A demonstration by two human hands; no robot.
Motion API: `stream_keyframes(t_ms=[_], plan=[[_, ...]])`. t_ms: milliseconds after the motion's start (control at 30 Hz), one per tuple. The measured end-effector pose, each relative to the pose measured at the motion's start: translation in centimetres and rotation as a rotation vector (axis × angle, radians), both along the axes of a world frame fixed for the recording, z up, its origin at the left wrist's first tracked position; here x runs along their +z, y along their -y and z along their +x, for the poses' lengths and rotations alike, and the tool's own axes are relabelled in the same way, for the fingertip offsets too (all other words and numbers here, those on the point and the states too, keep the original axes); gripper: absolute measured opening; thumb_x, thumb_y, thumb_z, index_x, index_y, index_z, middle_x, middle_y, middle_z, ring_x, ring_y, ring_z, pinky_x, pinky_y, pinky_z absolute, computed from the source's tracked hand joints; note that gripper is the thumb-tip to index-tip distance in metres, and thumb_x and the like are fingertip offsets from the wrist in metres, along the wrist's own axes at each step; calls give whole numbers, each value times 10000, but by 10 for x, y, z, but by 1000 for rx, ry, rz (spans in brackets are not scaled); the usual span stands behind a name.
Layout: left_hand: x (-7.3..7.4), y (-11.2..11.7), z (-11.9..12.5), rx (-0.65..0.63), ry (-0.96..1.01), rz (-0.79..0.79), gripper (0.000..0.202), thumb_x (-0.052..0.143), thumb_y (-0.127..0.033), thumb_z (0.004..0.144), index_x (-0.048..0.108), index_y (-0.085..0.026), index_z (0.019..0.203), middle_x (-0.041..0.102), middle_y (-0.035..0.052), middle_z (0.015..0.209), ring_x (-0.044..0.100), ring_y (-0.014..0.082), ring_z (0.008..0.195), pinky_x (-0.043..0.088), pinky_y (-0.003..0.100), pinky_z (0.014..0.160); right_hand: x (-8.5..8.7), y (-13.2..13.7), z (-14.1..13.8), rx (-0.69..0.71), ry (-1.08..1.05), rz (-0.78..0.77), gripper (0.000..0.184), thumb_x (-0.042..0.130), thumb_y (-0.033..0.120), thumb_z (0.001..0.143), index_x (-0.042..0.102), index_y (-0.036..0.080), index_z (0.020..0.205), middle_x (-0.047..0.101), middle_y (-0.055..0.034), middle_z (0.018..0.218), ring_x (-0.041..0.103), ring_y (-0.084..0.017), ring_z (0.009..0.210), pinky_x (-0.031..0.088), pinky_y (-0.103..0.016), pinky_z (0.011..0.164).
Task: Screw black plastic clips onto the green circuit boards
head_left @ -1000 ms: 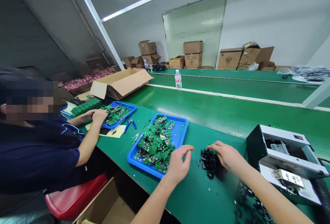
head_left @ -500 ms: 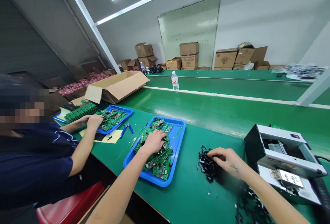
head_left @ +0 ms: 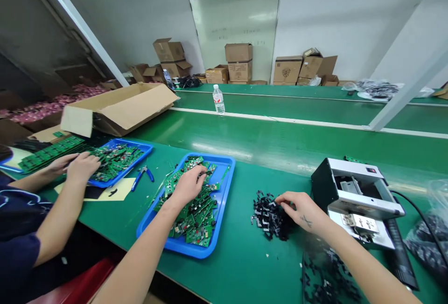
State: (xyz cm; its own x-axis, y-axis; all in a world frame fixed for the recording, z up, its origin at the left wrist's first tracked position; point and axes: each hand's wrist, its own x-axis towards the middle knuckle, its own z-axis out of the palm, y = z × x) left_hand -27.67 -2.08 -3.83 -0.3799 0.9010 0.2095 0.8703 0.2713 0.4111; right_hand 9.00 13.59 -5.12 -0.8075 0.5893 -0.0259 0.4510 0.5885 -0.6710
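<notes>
Meanwhile, a worker's left hand (head_left: 185, 185) pressed into loose green circuit boards (head_left: 198, 229) in a blue plastic tray (head_left: 227, 178), while the curled right hand (head_left: 301, 210) met black plastic pieces (head_left: 268, 215) on a green bench (head_left: 245, 262). Neither grip could be confirmed; a hasty sweep could scatter pieces.

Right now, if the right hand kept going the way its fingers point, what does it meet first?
The loose pile of small black plastic parts. The right hand is already at the pile's edge, fingertips over it, though depth makes actual contact hard to confirm.

White walls (head_left: 336, 19), a whiteboard (head_left: 234, 24), stacked cardboard cartons (head_left: 240, 59), long green workbenches (head_left: 280, 141).
</notes>
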Motion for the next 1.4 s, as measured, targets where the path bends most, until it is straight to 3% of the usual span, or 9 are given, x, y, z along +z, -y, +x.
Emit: stream_keyframes(t_ms=[167,233,367,533,767,900,1133,1300,1400], plan=[[16,4,49,-11,176,113,239,423,-366,973,575,-195,1041,685,35,843,664,203,768,515,302,710,24,3,24,-83,143,167,356,418,308,975,737,233,1114,762,-102,1117,713,-290,1007,531,-409,876],[23,1,80,-78,416,137,234,444,-392,979,563,-198,1036,654,13,782,643,177,713,498,260,639,28,12,34,-105,227,221,355,412,297,986,730,232,1130,755,-106,1111,722,-297,971,534,-408,834],[28,-21,143,-280,906,68,228,526,-417,943,561,-194,978,618,4,782,574,134,633,473,228,577,19,33,35,-90,376,293,309,458,247,981,719,230,1145,738,-103,1073,736,-290,892,536,-379,747],[17,-51,188,-365,1015,-10,209,533,-396,944,570,-191,961,593,-25,702,512,101,539,420,212,536,0,45,21,-68,449,368,271,500,205,975,694,226,1164,698,-120,1112,716,-298,948,512,-341,653],[3,-65,204,-392,1071,-76,239,534,-410,950,565,-173,958,574,-34,678,487,83,505,393,201,513,-13,50,20,-37,406,378,152,604,137,904,659,214,1022,700,-96,1028,697,-277,963,489,-309,667],[7,-73,209,-402,1073,-116,268,548,-422,950,577,-159,991,599,-22,703,497,83,523,401,203,528,-14,54,20,-23,325,333,86,609,160,917,649,199,982,699,-84,983,693,-265,938,494,-312,698],[19,-94,216,-425,1090,-168,265,565,-398,937,564,-166,1065,648,1,802,509,78,534,398,201,513,-12,59,24,4,87,207,228,487,131,972,653,230,1093,674,-65,1094,695,-202,908,518,-306,768],[17,-102,218,-470,1074,-223,192,538,-315,924,583,-156,1021,617,-12,770,523,81,555,423,211,557,-11,63,25,-25,10,131,194,466,129,969,624,187,1066,714,-56,918,684,-201,760,504,-314,702],[14,-103,217,-484,1064,-233,177,535,-307,919,591,-156,994,620,-2,763,539,94,584,421,214,566,-9,64,19,-33,-23,105,155,522,116,917,617,190,1015,703,-69,943,670,-238,859,493,-343,753]])
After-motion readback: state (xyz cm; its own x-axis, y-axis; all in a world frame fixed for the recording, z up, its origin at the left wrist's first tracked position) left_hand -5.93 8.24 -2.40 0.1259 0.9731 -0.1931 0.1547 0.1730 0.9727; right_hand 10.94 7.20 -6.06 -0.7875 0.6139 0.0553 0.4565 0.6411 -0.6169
